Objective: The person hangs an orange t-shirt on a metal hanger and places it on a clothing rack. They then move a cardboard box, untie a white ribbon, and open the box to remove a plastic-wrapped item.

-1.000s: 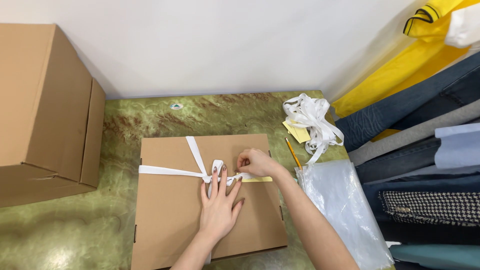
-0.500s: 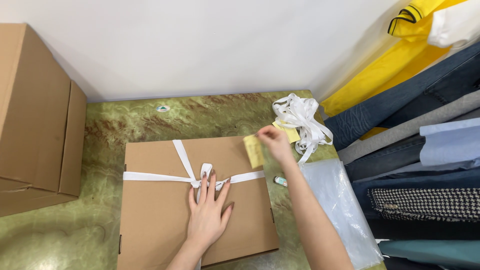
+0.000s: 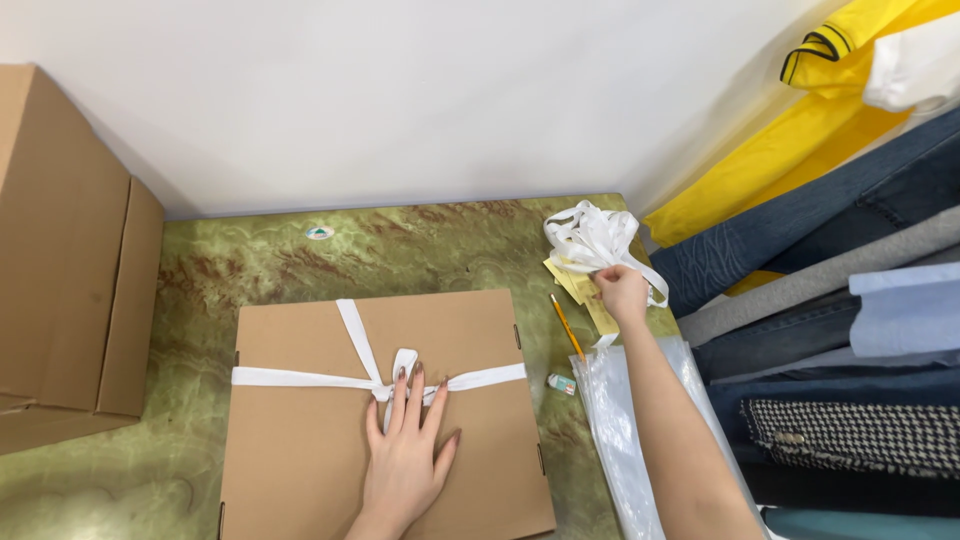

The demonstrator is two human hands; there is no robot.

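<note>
From my feed I see a plain white wall (image 3: 420, 90) running across the top of the view, evenly lit, with a soft shadow where it meets the surface below. That surface is a bench (image 3: 270, 255) in glossy green marble pattern streaked with rusty brown, catching a mild sheen. A small round sticker (image 3: 320, 232) sits on it near the wall. At the left edge a large brown cardboard carton (image 3: 60, 260) stands on the bench. Along the right side I see stacked folded clothes (image 3: 850, 300): yellow fabric on top, then dark denim, grey, pale blue and a black-and-white houndstooth piece lower down.
</note>
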